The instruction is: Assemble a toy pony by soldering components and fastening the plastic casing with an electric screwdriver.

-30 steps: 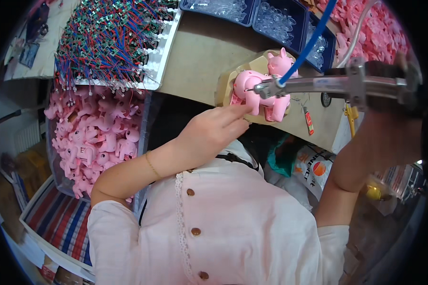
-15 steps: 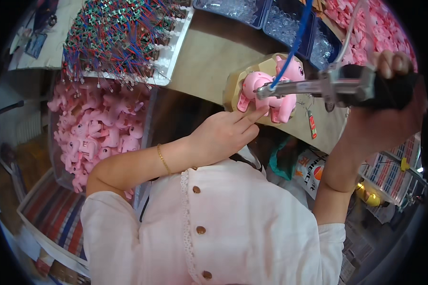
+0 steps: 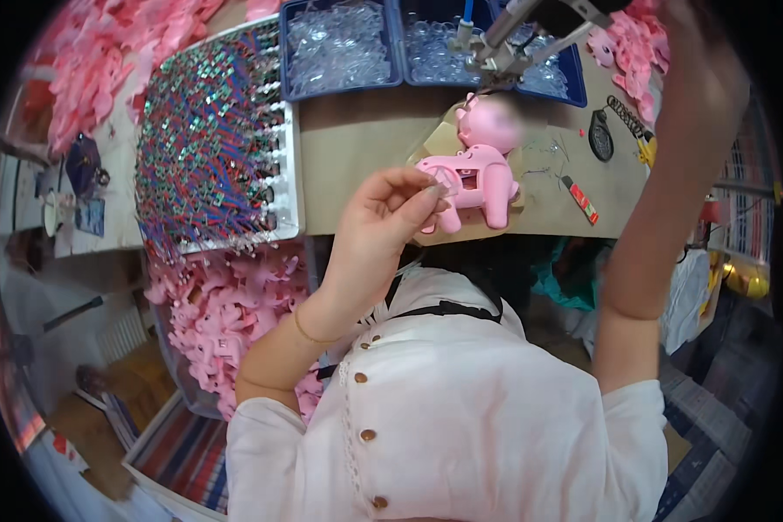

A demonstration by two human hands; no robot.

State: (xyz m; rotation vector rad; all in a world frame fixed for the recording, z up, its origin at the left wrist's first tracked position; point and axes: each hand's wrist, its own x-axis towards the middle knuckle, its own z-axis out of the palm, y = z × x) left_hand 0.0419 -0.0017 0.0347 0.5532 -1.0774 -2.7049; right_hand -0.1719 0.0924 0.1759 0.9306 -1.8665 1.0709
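Observation:
My left hand (image 3: 383,213) is over the front of the bench, thumb and index finger pinched together. Between them is a small clear plastic piece (image 3: 447,184), held just over a pink toy animal (image 3: 489,165). The toy lies on its side in a tan holder (image 3: 439,143), and a slot in its body is exposed. Raised at the far right, my right hand (image 3: 709,61) is smeared by motion, its fingers hard to make out. Near it, a metal-ended tool (image 3: 496,54) with a black body and blue hose hangs above the toy's head; whether my hand grips it is unclear.
Blue bins (image 3: 396,65) of clear plastic parts line the back. A white tray (image 3: 289,174) of wired circuit boards stands left, above a tub of pink toy parts (image 3: 235,322). A red-and-green cutter-like tool (image 3: 580,200) and a black coiled-cord item (image 3: 600,135) lie right.
The tool has moved up and away from the toy, and my right hand has risen. My left hand has left the toy's side and now pinches a clear piece. The whole view has shifted.

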